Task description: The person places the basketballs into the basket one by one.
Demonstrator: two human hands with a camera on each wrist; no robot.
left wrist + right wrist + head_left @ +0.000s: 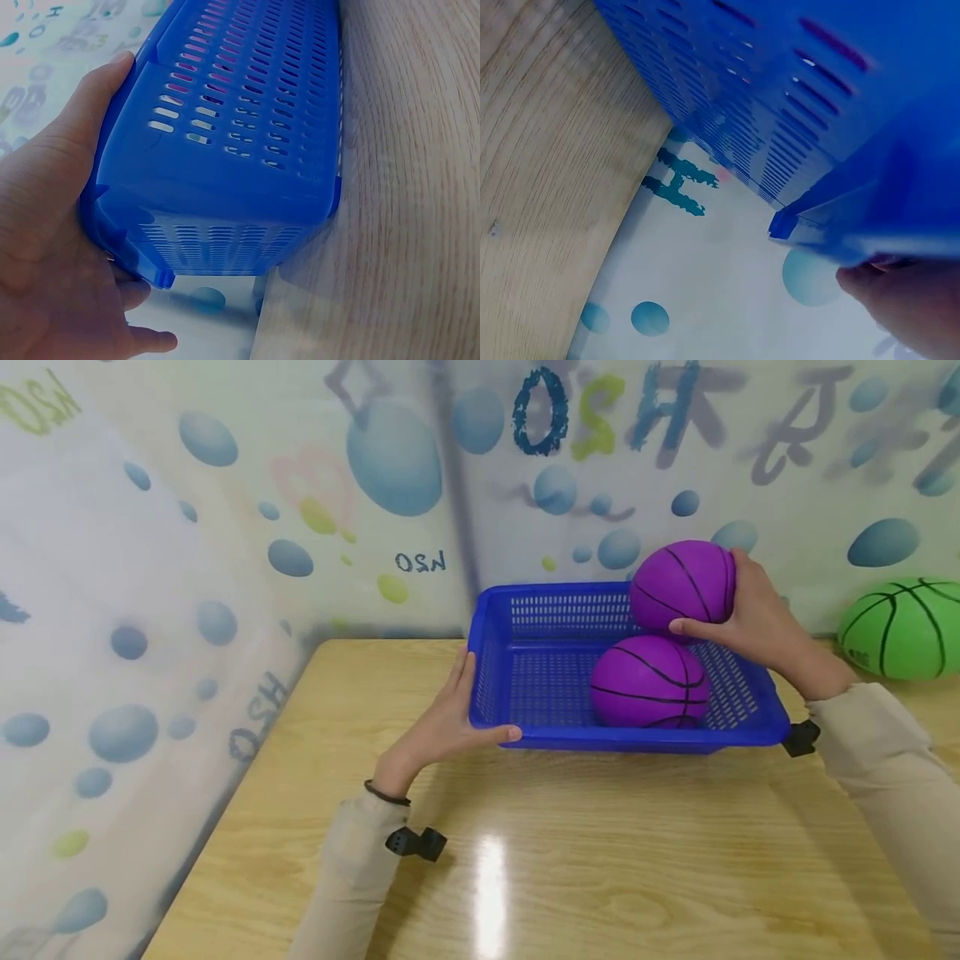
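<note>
Plainly, the upper purple ball [682,583] hung right of centre, gripped by the right hand [761,614]; the lower purple ball [648,683] sat inside the blue basket [600,737]. Left hand [442,722] gripped its left rim. Pale wood-grain table [615,860] beneath showed a glare streak [491,893], lower centre. Green ball [903,631] stood far right. Wall covering [502,522] bore blue spots [393,460].

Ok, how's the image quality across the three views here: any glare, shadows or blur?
Head view: a bright glare streak on the table, soft shadows beside the sleeves, purple balls clear. Left wrist view: dimmer, though the slots in the basket are readable. Right wrist view: also dim, with the basket's near rim blurred.
</note>
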